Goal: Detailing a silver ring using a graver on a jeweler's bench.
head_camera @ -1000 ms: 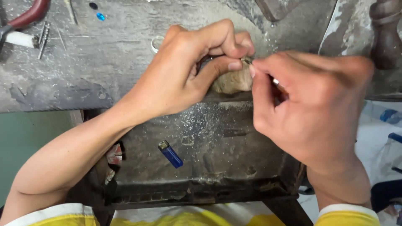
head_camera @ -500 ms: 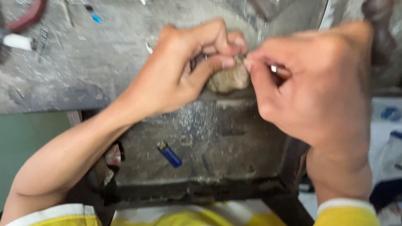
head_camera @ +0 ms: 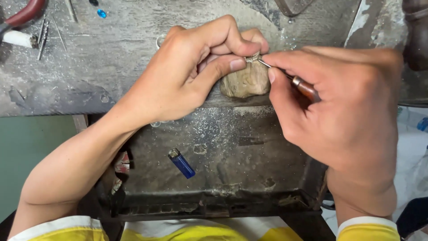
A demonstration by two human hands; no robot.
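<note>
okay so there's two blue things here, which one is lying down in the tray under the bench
The blue lighter, lying flat in the dusty tray below both hands. The other, a small blue gem-like piece, sits up on the benchtop at the far left.

Bench pin (head_camera: pixel 246 82) juts from front edge of workbench (head_camera: pixel 111 62); small ring (head_camera: pixel 252 57) on its top. Tray (head_camera: pixel 223 147) below, lighter (head_camera: pixel 181 163) in its left half. Pliers (head_camera: pixel 20 18) at bench's far-left corner.

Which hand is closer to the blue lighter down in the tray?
Left. The left hand is up on the bench pinching a small ring, above the blue lighter. The right hand, holding a thin tool, is farther off to the lighter's right.
</note>
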